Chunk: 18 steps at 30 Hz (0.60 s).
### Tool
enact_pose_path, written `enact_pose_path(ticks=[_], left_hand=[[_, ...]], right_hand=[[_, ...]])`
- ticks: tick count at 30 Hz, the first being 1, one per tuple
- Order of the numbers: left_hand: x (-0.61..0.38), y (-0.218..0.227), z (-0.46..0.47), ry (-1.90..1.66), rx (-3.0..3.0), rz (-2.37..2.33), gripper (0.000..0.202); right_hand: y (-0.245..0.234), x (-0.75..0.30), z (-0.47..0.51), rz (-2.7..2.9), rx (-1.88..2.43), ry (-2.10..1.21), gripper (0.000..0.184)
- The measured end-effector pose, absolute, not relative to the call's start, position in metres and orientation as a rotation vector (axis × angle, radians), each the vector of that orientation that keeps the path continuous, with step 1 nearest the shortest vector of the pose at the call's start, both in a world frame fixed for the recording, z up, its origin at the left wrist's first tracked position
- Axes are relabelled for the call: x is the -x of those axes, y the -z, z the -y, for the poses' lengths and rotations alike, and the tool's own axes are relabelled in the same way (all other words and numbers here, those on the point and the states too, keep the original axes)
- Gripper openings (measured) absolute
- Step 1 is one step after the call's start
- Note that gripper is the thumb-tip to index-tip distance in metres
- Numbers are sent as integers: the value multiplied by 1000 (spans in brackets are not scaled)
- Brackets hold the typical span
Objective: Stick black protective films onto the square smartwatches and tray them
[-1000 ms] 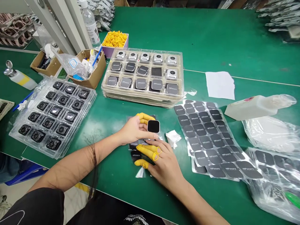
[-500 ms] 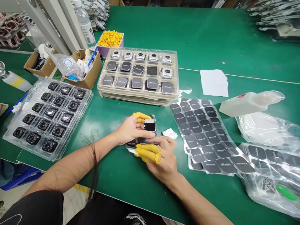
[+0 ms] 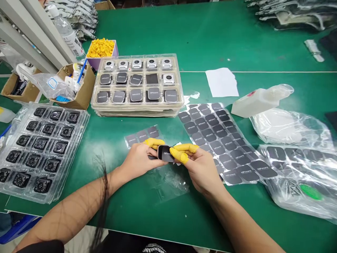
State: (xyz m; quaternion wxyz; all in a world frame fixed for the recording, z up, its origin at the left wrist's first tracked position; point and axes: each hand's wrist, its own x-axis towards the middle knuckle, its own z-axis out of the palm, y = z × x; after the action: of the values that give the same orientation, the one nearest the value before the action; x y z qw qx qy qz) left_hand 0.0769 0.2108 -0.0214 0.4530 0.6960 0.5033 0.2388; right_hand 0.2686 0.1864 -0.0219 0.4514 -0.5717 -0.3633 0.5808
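A small square watch body with a dark face sits between both my hands, just above the green table. My left hand grips its left side, yellow finger cots on the fingertips. My right hand pinches its right edge with cot-covered thumb and forefinger, which press a dark film onto the face. A short strip of dark stickers lies right behind my hands. Crumpled clear film lies on the table under them.
A stack of beige trays with watch bodies stands at the back middle. A clear tray of black watch backs is at left. Sticker sheets, plastic bags and a white bottle lie at right. Cardboard boxes stand at back left.
My right hand has risen from the sticker strip on the table and now meets the watch body. My left hand has lowered the watch toward me. The view has shifted right.
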Motion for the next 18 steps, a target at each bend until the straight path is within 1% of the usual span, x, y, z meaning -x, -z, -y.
enact_pose_path(ticks=[3,7,12,18], left_hand=[[-78,21,-210,-611,-1777,-1250,9],[-79,22,-208,-688,-1811,-1230,7],[-80,22,-207,-640,-1824,-1256,6],[-80,22,-208,-629,-1822,-1283,8]], right_hand=[[21,-266,-185,828,1419,-1515,41],[23,-267,-186,839,1434,-1504,37],[25,-267,-185,848,1430,-1504,33],[26,-267,-184,864,1446,-1492,32]])
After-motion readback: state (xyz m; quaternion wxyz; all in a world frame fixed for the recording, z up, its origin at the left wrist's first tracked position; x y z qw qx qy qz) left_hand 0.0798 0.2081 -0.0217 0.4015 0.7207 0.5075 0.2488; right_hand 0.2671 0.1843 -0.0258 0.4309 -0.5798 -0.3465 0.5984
